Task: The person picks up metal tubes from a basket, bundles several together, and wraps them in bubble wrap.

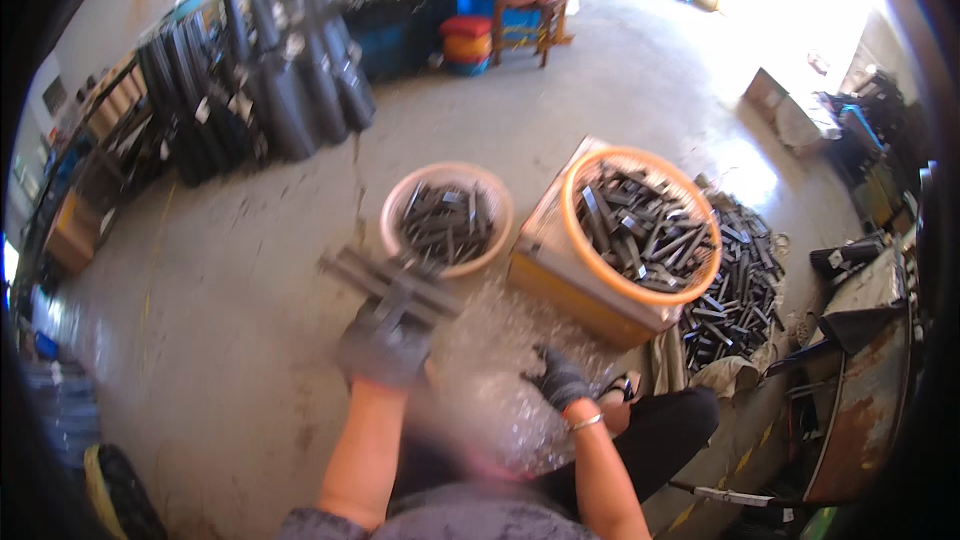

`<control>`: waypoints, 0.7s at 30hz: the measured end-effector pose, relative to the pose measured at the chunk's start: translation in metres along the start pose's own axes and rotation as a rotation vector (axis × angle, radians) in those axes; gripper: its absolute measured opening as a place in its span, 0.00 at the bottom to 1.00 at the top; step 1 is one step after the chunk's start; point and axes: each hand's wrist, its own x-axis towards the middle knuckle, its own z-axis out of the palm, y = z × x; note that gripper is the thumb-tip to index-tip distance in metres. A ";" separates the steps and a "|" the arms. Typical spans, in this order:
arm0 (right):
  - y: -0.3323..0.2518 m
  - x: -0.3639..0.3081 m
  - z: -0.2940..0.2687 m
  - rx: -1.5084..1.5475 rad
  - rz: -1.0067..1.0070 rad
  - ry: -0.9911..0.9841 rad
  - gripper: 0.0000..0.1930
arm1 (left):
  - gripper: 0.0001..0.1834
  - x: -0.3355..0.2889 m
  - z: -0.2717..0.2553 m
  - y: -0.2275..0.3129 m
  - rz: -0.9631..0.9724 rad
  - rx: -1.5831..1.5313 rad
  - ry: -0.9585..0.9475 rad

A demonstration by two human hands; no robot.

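Note:
My left hand (388, 345), in a dark glove and blurred by motion, is closed around several long dark strips (385, 285). They stick out past the fingers on both sides, just short of a pink basket (392, 202) that holds more short black pieces (447, 225). My right hand (562, 380), gloved too and wearing a bracelet at the wrist, hovers by my knee. Its fingers look apart, with nothing seen in them. Crumpled clear plastic film (515, 380) lies between the hands.
An orange basket (570, 225) full of black pieces rests on a cardboard box (575, 295). Beside it, more black pieces (735, 285) are heaped on the floor. Tall dark sheets (285, 105) stand at the far left. Stacked stools (466, 45) stand near a table at the back.

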 end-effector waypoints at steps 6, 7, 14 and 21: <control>0.001 -0.037 0.025 0.054 0.156 -0.324 0.28 | 0.18 0.006 -0.011 -0.020 -0.122 -0.233 -0.031; 0.011 -0.045 0.036 -0.010 0.155 -0.432 0.28 | 0.19 0.005 -0.016 -0.020 -0.121 -0.231 -0.046; 0.022 -0.048 0.052 -0.119 0.124 -0.633 0.29 | 0.17 0.010 -0.012 -0.033 -0.219 -0.263 0.043; 0.031 -0.043 0.063 -0.174 0.174 -0.657 0.30 | 0.10 -0.015 -0.108 -0.145 -0.641 -0.215 0.333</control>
